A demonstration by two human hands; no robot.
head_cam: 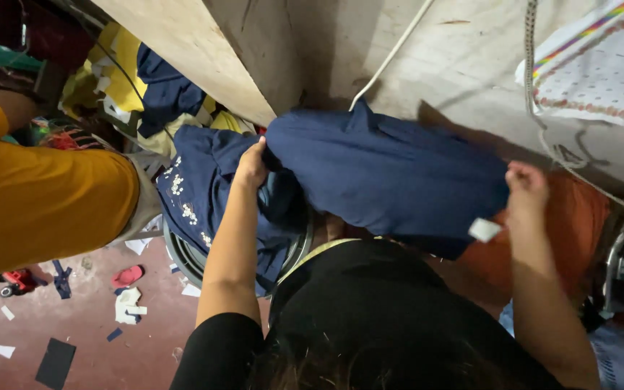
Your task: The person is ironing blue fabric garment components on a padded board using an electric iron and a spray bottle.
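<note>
At far left, another person's yellow sleeve (37,202) fills the frame edge, above a reddish floor (95,339) littered with fabric scraps (128,303) and a small red toy car (14,280). Behind it, a heap of yellow and navy cloth (146,87) rises against a slanted wooden board (196,50).

Moving right, a second navy piece sewn with white beads (189,195) hangs over the rim of a round metal tub (182,260). Your left hand (252,165) is clenched on the left edge of the navy blue garment (391,177), fingers buried in a fold, with the cloth spreading away to the right of that hand across the worktop (471,65).

The garment lies stretched between both hands, just in front of your black-clad chest. Its right end reaches your right hand (527,189), which is closed in a fist at the cloth's upper right corner; it appears to pinch the edge, though the grip itself is hidden. A small white tag (484,230) shows just below that hand, over orange fabric (579,224). A white cord (391,54) and a dotted printed sheet (601,72) lie beyond.
</note>
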